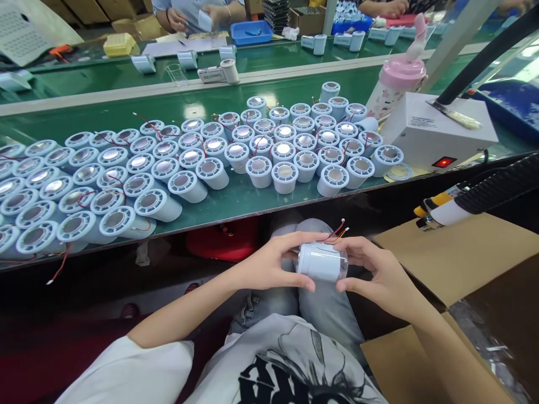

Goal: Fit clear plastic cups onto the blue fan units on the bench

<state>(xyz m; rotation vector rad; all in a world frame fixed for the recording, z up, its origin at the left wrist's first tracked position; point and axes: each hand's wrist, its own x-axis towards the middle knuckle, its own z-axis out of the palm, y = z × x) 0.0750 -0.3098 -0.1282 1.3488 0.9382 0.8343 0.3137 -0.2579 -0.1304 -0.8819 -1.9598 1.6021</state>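
Note:
Above my lap I hold a light-blue cylindrical housing (pixel 319 261) lying on its side. A clear plastic sleeve (pixel 343 265) shows around its right end. My left hand (pixel 280 261) grips the left end, thumb on the near side and fingers on the far side. Around the right end my right hand (pixel 373 269) closes in the same way, at the clear sleeve. Thin red and yellow wires (pixel 339 231) with small white connectors stick up behind the housing. On the green bench (pixel 236 203) in front stand many like housings (pixel 284 177), several with red wires trailing.
A grey-white box with a lit red switch (pixel 444 162) and a pink-lidded bottle (pixel 396 78) stand at the bench's right. An open cardboard box (pixel 458 258) with clear plastic pieces is at my right, below a black-hosed tool (pixel 446 210). Co-workers' hands (pixel 214 17) work across the line.

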